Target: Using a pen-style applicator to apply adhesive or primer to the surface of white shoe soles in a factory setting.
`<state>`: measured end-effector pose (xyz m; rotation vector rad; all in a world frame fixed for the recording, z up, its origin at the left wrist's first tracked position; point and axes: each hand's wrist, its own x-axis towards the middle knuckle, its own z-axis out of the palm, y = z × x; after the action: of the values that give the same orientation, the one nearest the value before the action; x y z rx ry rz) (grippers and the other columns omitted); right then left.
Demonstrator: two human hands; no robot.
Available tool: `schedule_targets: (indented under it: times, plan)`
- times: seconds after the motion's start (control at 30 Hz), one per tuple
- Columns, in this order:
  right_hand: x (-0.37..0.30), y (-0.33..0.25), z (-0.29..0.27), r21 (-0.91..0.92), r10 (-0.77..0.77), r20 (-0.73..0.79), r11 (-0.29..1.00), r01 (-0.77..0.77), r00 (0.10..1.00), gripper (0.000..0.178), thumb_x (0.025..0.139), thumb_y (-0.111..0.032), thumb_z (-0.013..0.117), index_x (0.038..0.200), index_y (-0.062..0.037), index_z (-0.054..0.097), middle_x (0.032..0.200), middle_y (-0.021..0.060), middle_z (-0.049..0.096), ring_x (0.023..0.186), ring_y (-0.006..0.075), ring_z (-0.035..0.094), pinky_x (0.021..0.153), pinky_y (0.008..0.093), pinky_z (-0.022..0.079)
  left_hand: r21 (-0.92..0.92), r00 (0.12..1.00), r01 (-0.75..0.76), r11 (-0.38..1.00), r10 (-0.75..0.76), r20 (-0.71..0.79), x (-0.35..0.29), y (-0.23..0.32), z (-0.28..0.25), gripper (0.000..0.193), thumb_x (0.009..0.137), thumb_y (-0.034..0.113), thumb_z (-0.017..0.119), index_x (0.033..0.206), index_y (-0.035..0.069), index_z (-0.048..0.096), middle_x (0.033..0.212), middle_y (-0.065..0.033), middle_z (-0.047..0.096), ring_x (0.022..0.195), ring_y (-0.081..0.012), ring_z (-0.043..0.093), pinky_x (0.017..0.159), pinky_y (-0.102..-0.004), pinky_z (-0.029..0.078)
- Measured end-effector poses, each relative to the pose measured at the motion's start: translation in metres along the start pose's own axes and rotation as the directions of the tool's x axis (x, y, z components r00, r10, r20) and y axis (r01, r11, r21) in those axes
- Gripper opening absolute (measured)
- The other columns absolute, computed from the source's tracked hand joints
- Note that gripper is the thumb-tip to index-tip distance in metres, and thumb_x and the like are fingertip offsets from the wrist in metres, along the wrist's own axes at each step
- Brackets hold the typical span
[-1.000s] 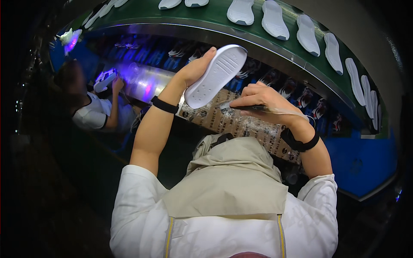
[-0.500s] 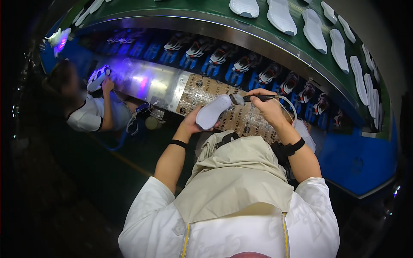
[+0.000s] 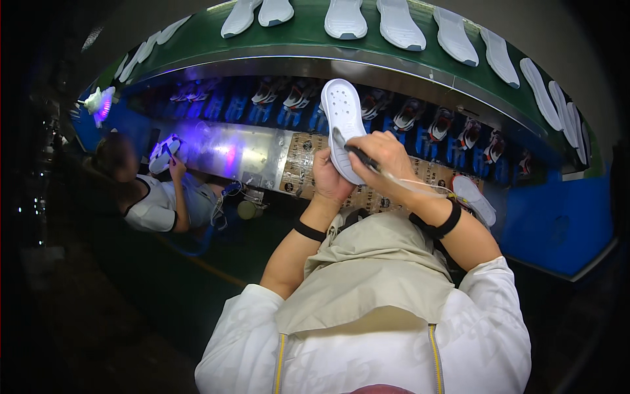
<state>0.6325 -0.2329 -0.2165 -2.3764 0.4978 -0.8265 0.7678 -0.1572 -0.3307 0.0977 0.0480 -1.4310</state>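
My left hand (image 3: 331, 176) is closed around the heel end of a white shoe sole (image 3: 342, 102), which is tilted up so its face with small round holes shows. In my right hand (image 3: 387, 159) is a brush (image 3: 363, 158) with a black handle and a thin pale tube running back along my wrist. The brush's head lies against the middle of the sole, near its left edge; its bristles are only partly visible. A second white sole (image 3: 474, 199) lies to the right of my right forearm.
Ahead stands a bench covered with printed brown tape (image 3: 303, 163). Behind it, shoe uppers on blue holders (image 3: 438, 125) form a row under a metal ledge. More white soles (image 3: 400, 25) lie on a green conveyor (image 3: 305, 29). A co-worker (image 3: 154, 197) sits at the left by purple light.
The sole has risen away from me and now stands more upright, showing its holed face. My right hand has moved left and down, bringing the brush onto the sole's middle.
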Motion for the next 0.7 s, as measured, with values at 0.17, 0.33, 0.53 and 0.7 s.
schedule_targets:
  times: [0.17,0.33,0.53,0.7]
  plan:
    - [0.003,-0.023,-0.044,0.122,0.008,0.499,0.989,-0.079,0.867,0.021,0.082,-0.012,0.078,0.101,-0.0032,0.077,0.094,0.0168,0.075,0.086,0.0342,0.071,0.080,0.0425,0.055,0.396,0.996,-0.053,0.917,0.075,-0.039,-0.010,0.002,0.037,0.071,0.107,0.051,0.021,0.149,0.000,0.048,0.136,-0.0241,0.062,0.125,-0.0385,0.062,0.110,-0.0514,0.050]
    - [0.029,-0.014,-0.052,0.163,0.013,-0.145,0.987,0.011,0.989,0.019,0.081,-0.015,0.078,0.098,-0.0065,0.078,0.086,0.0125,0.073,0.077,0.0291,0.068,0.074,0.0391,0.053,0.371,0.999,-0.014,0.929,-0.005,0.050,-0.020,0.003,0.044,0.076,0.106,0.061,0.020,0.150,0.005,0.047,0.135,-0.0208,0.063,0.123,-0.0375,0.063,0.103,-0.0568,0.053]
    - [0.050,-0.007,-0.026,-0.157,-0.278,-0.321,0.958,0.239,0.905,0.023,0.083,-0.012,0.079,0.105,-0.0046,0.074,0.089,0.0082,0.070,0.082,0.0256,0.065,0.074,0.0377,0.048,0.431,0.988,0.081,0.899,-0.131,0.086,-0.034,-0.001,0.068,0.066,0.103,0.055,0.030,0.146,0.011,0.053,0.135,-0.0143,0.065,0.121,-0.0351,0.065,0.096,-0.0562,0.056]
    - [0.055,-0.013,-0.028,0.417,-0.193,-0.147,0.877,0.238,0.970,0.029,0.084,-0.011,0.079,0.112,-0.0056,0.076,0.089,0.0110,0.072,0.087,0.0291,0.065,0.084,0.0388,0.052,0.337,0.999,-0.034,0.941,0.024,0.034,-0.035,0.013,0.073,0.066,0.101,0.055,0.035,0.145,0.010,0.054,0.133,-0.0140,0.066,0.115,-0.0351,0.069,0.095,-0.0549,0.058]
